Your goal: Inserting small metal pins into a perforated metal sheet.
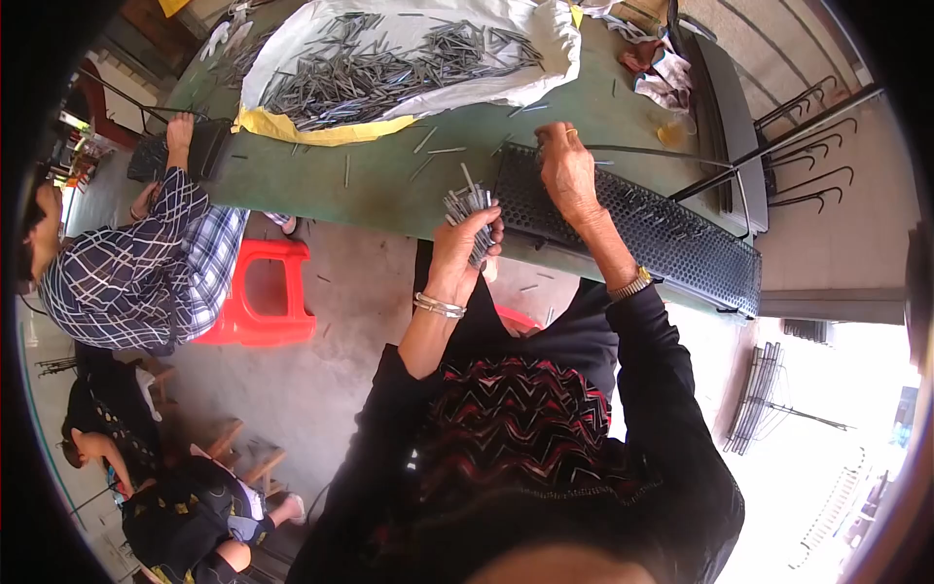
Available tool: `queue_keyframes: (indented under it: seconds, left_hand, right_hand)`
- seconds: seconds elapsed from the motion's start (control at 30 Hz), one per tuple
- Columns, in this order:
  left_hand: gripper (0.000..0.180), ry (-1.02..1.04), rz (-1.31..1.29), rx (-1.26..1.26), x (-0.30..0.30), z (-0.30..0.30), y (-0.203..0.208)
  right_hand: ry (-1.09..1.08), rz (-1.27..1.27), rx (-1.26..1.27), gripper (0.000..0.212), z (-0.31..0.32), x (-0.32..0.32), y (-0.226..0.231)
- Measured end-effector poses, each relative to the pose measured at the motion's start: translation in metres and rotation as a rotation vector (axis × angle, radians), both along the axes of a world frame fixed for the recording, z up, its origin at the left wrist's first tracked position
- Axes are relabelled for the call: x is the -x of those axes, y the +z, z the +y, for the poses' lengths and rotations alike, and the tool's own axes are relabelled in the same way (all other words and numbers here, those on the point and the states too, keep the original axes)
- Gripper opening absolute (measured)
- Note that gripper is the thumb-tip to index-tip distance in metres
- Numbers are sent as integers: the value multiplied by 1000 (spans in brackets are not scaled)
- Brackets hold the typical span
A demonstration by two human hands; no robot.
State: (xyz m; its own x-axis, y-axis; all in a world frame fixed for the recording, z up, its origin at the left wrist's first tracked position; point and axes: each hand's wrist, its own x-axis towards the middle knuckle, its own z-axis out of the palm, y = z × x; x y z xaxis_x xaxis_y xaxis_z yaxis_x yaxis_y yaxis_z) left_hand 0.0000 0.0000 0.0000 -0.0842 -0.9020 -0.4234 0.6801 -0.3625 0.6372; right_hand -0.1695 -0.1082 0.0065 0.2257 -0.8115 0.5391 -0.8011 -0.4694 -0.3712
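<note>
My left hand (455, 251) is closed round a bundle of short grey metal rods (469, 204). One rod pokes up above the others. The bundle is just off the near edge of the green table (316, 180). Over the left end of a long black perforated rack (671, 224), my right hand (568, 173) has its fingers pinched together and pointing away from me. Whatever those fingers hold, if anything, is hidden. Small pieces stand or lie in the rack's holes toward its middle; they are too small to tell apart.
A white sack with a yellow edge (336, 130) lies spread on the table, heaped with loose rods (389, 76). Stained gloves (666, 78) lie at the far right. At left, a co-worker (126, 258) sits by a red plastic stool (263, 321), and others sit lower down.
</note>
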Motion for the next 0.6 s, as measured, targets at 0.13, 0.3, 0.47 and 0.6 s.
queue_keyframes:
  seconds: [0.13, 0.3, 0.47, 0.6]
  left_hand:
    - [12, -70, 83, -50, 2, 1, 1]
    - [10, -64, 60, -57, 6, 5, 0]
    - [10, -59, 107, -45, 15, 13, 1]
    - [12, -36, 99, -6, 13, 16, -1]
  right_hand:
    - [2, -222, 59, 9, 10, -7, 21]
    - [-8, -280, 67, 10, 16, 0, 15]
    - [-3, -294, -8, 12, 13, 10, 5]
    - [-9, -242, -48, 12, 13, 9, -2]
